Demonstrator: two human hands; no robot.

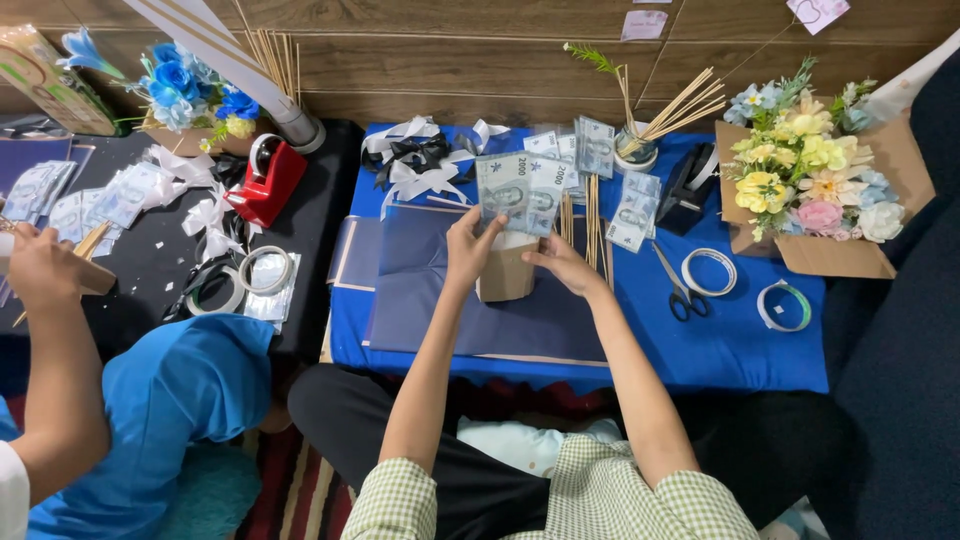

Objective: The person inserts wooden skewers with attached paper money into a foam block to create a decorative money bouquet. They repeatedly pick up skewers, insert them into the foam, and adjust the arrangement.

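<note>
Both hands meet over the blue-covered desk (740, 350). The left hand (470, 243) pinches a fan of banknotes (520, 190) just above it, while the right hand (560, 262) closes on the brown paper cup (505, 272) between them. Scissors (680, 290) lie right of it; beyond, white ribbon bows (410, 165).

My left hand (470, 245) and right hand (562, 262) cover the upper part of the brown paper cup (505, 275), so its rim is hidden. The fanned banknotes (522, 190) overlap, each hiding part of the next. My own lap is cut off by the bottom edge. At the left edge, a co-worker's hand (40, 268) shows, the body cut away. The flower box (835, 255) hides its own inside behind blooms.
</note>
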